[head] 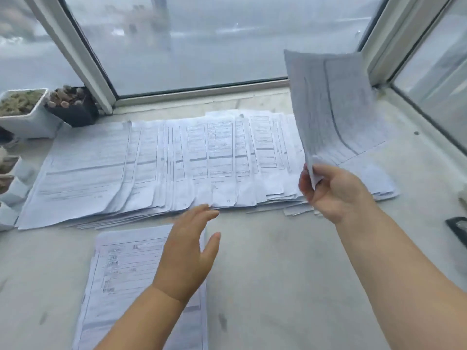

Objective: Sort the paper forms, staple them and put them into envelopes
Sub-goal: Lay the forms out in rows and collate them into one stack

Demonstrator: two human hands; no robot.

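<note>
A wide fan of printed paper forms (161, 162) lies across the stone sill, overlapping left to right. In front of it, near me, sits a separate small stack of forms (126, 269). My right hand (333, 190) pinches the bottom edge of a few raised sheets (331, 107), which stand upright and curl above the right end of the fan. My left hand (187, 251) hovers with straight fingers over the near stack, its fingertips close to the front edge of the fan. I see no stapler or envelopes that I can identify.
Potted succulents stand at the left: a white pot (25, 114) and a black pot (72, 107), with more pots along the left edge. Window frames (202, 90) bound the sill at the back and right. A dark object (458, 229) lies at the right edge.
</note>
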